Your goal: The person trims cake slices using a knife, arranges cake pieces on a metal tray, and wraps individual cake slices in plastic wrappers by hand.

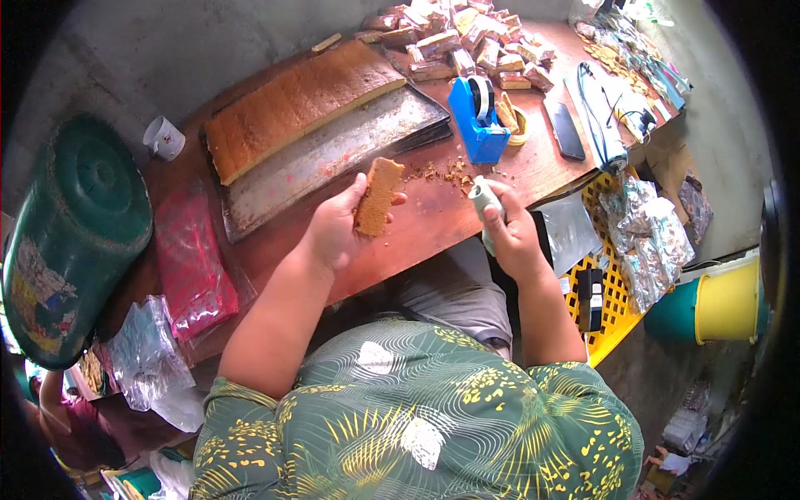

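My left hand (335, 223) is closed round a brown slice of sponge cake (380, 198), held up over the near edge of the table. A pale green object like a handle (483, 200) is gripped in my right hand (517, 233); what kind of tool it is I cannot make out. Crumbs (450, 173) lie on the table between the hands. Behind my left hand a large sheet of cake (300, 108) covers the far part of a metal baking tray (325, 162). A blue tape dispenser (475, 125) stands beyond my right hand.
Wrapped cake slices (467, 42) are heaped at the back. A phone (564, 129) and a power strip (612, 150) lie to the right, above a yellow crate (596, 221). At left are a mug (164, 138), red plastic packaging (193, 258) and a green tub (83, 225).
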Demonstrator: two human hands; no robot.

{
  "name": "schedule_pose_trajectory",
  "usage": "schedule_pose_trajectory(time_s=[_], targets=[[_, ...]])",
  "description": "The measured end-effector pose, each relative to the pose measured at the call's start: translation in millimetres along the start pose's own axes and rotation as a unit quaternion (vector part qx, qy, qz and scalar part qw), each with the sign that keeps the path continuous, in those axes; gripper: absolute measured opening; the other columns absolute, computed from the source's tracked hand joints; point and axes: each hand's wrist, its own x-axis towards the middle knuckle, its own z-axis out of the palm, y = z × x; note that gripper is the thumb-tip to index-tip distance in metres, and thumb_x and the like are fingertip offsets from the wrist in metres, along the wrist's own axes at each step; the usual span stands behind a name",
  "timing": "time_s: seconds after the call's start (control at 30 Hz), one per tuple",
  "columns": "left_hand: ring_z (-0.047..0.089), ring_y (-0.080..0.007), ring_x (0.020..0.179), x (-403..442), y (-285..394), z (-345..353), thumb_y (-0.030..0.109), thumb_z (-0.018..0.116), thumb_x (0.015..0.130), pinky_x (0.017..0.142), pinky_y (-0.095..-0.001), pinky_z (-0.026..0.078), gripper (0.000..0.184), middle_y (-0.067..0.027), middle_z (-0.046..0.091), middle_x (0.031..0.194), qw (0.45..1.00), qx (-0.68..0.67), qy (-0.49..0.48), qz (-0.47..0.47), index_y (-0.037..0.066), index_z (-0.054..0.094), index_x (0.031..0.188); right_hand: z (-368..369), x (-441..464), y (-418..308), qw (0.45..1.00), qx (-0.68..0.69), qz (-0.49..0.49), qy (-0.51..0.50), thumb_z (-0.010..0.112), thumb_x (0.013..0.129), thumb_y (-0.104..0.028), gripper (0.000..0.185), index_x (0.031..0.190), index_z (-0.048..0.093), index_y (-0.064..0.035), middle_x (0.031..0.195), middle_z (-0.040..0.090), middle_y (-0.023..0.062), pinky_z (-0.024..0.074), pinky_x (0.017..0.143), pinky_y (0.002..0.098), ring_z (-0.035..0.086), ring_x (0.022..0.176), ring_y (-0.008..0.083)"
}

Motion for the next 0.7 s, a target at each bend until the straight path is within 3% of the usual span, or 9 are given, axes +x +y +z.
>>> schedule_pose_trajectory(time_s=[0.07, 0.17, 0.33, 0.43, 0.7], targets=[[0.065, -0.0184, 0.094, 4, -7, 8, 0.039, 0.038, 0.113, 0.087, -0.0345, 0.054, 0.049, -0.0140, 0.070, 0.123, 1.000, -0.014, 0.001, -0.019, 0.005, 0.052, 0.146, 3, -5, -8, 0.998, -0.058, -0.022, -0.010, 0.069, 0.101, -0.039, 0.054, 0.140, 0.059, -0.0026, 0.121, 0.069, 0.0147, 0.0506, 0.098, 0.0365, 0.066, 0.107, 0.0276], [0.066, -0.0182, 0.096, 2, -11, 8, 0.037, 0.039, 0.113, 0.086, -0.0340, 0.055, 0.044, -0.0117, 0.070, 0.118, 0.999, -0.021, 0.030, -0.035, 0.006, 0.056, 0.139, 12, -15, -13, 0.986, -0.141, -0.087, -0.015, 0.070, 0.101, -0.028, 0.045, 0.135, 0.061, -0.0005, 0.115, 0.069, 0.0120, 0.0510, 0.089, 0.0352, 0.065, 0.100, 0.0205], [0.067, -0.0186, 0.099, 11, -19, 6, 0.033, 0.044, 0.112, 0.087, -0.0353, 0.056, 0.035, -0.0077, 0.069, 0.111, 0.995, -0.095, 0.034, -0.025, 0.007, 0.060, 0.129, 11, -20, -31, 0.958, -0.256, -0.094, -0.086, 0.079, 0.090, -0.020, 0.048, 0.133, 0.065, -0.0037, 0.109, 0.068, 0.0175, 0.0538, 0.086, 0.0376, 0.067, 0.096, 0.0343], [0.068, -0.0187, 0.098, 17, -27, 7, 0.030, 0.046, 0.112, 0.088, -0.0362, 0.056, 0.032, -0.0069, 0.069, 0.109, 0.995, -0.094, 0.043, -0.012, 0.007, 0.061, 0.128, 14, -21, -30, 0.951, -0.247, -0.152, -0.102, 0.079, 0.089, -0.027, 0.049, 0.133, 0.067, -0.0119, 0.101, 0.067, 0.0140, 0.0561, 0.075, 0.0404, 0.067, 0.083, 0.0328], [0.068, -0.0191, 0.098, 25, -35, 4, 0.027, 0.048, 0.111, 0.090, -0.0376, 0.056, 0.030, -0.0070, 0.069, 0.111, 0.995, -0.094, 0.033, -0.018, 0.005, 0.061, 0.129, 15, -21, -30, 0.945, -0.259, -0.174, -0.101, 0.081, 0.087, -0.026, 0.051, 0.133, 0.067, -0.0116, 0.101, 0.068, 0.0134, 0.0566, 0.074, 0.0406, 0.068, 0.082, 0.0326]])
